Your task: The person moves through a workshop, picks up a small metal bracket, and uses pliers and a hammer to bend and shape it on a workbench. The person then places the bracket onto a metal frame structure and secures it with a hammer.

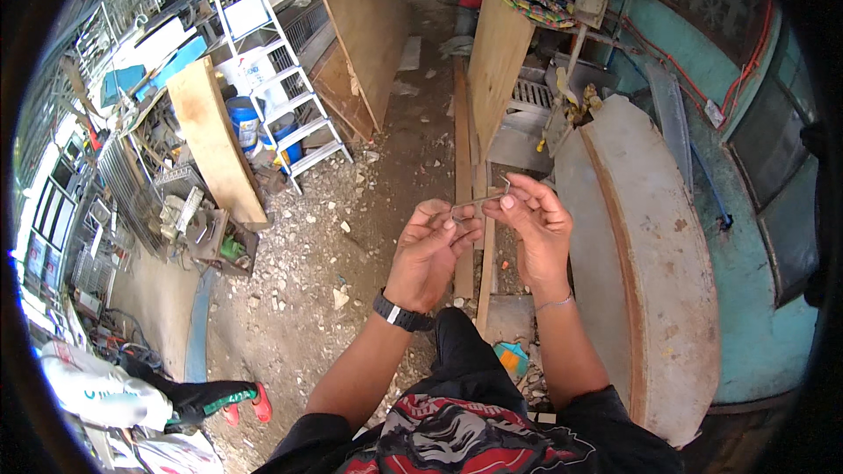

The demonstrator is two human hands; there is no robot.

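The left hand (430, 247) pinched one end of a thin bent wire (479, 202) between thumb and fingers, and the right hand (539, 221) gripped its other end, where a short tip turned upward. The wire stretched between the two hands, in the air above the stony ground (303, 298) (its exact shape was partly hidden by the fingers). A dark wristband (402, 312) circled the left wrist, and a thin bracelet (555, 302) the right. Long wooden planks (464, 149) lay beyond the hands, and a large grey curved panel (674, 298) stood to the right. Farther off on the left were a stepladder (306, 132) and, lower down, another person (110, 391) in red shoes (262, 403).
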